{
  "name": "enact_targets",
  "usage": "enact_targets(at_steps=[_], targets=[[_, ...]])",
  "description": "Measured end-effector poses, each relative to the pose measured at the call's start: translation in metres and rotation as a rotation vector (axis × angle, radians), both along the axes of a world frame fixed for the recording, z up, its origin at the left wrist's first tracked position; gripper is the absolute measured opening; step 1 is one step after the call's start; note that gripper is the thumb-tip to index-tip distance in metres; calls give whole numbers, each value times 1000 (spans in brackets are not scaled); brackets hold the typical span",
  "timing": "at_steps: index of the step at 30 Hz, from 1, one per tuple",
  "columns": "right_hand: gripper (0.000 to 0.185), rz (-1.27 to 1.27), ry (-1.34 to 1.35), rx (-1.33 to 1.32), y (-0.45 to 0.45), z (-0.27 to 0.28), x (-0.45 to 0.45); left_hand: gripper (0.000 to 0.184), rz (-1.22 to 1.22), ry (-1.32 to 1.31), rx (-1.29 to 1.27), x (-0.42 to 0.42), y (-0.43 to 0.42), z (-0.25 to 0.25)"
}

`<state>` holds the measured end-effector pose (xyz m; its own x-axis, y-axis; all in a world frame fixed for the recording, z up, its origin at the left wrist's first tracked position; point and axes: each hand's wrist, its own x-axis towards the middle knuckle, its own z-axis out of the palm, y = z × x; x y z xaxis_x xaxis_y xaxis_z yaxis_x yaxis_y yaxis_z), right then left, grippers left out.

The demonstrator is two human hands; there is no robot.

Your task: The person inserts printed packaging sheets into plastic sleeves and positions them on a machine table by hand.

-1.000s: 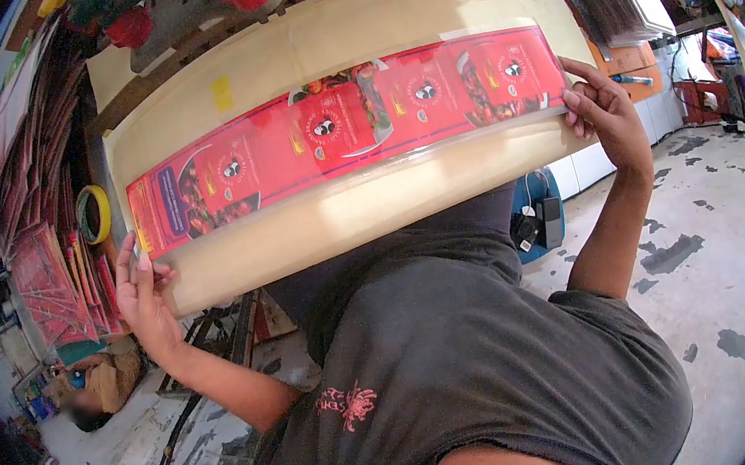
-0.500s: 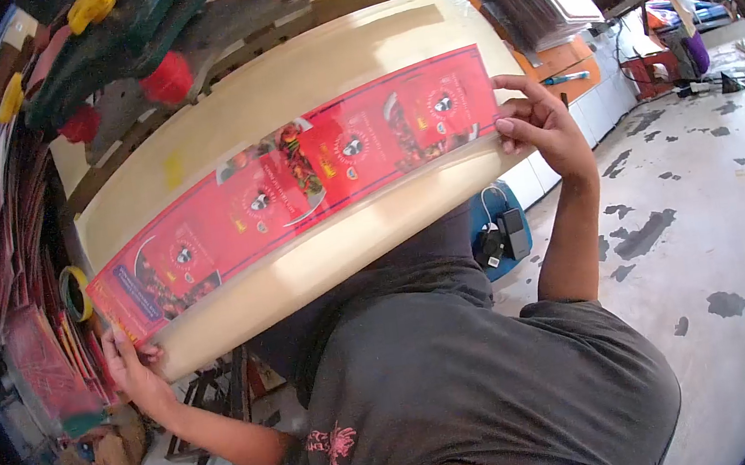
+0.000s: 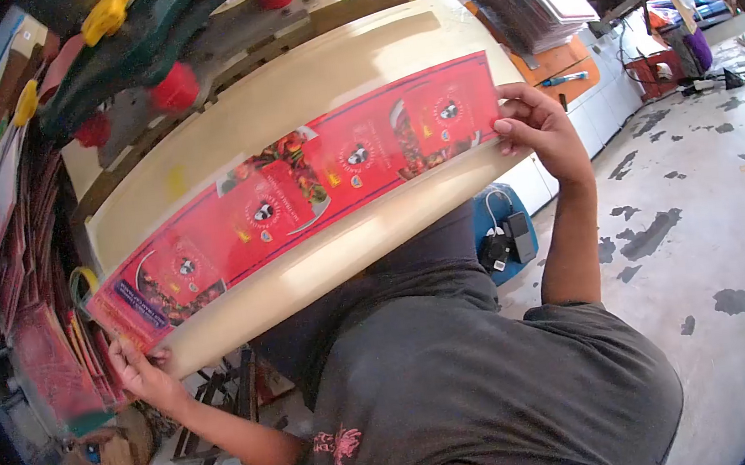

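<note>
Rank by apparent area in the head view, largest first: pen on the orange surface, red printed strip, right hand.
1. Red printed strip
2. Right hand
3. Pen, though it lies farther from the camera.

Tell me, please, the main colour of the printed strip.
The strip is mainly red, seen best in the head view.

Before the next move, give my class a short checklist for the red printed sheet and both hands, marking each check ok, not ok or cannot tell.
1. Left hand at the left end of the red printed sheet: ok.
2. Right hand at its right end: ok.
3. Printed side visible: ok, food pictures show.
4. Sheet flat against the cream surface: cannot tell from this angle.
5. Left end clear of the yellow tape roll: cannot tell, they meet in this view.
6. One hand free: not ok, both are at the sheet.
</note>
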<state>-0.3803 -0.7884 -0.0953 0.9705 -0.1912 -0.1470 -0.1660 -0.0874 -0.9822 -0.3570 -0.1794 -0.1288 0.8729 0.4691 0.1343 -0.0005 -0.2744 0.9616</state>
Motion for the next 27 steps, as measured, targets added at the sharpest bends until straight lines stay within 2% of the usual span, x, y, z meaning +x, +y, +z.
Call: enact_targets(at_steps=[3, 5, 7, 10, 14, 19, 27], targets=[[47, -32, -33, 21, 2, -1, -2, 29, 43, -40, -25, -3, 0, 1], [47, -33, -46, -22, 7, 0, -2, 32, -54, 1, -47, -5, -4, 6], [44, -143, 25, -52, 16, 5, -2, 36, -71, 29, -88, -8, -5, 15], [44, -155, 61, -131, 27, 9, -3, 44, -164, 269, -131, -13, 0, 29], [47, -195, 99, -250, 40, 15, -3, 49, -156, 293, -63, -16, 0, 26], [44, -210, 106, -403, 41, 9, 0, 50, -105, 301, -106, -18, -2, 23], [56, -97, 72, -118, 25, 4, -8, 52, -149, 247, -221, -27, 13, 16]])
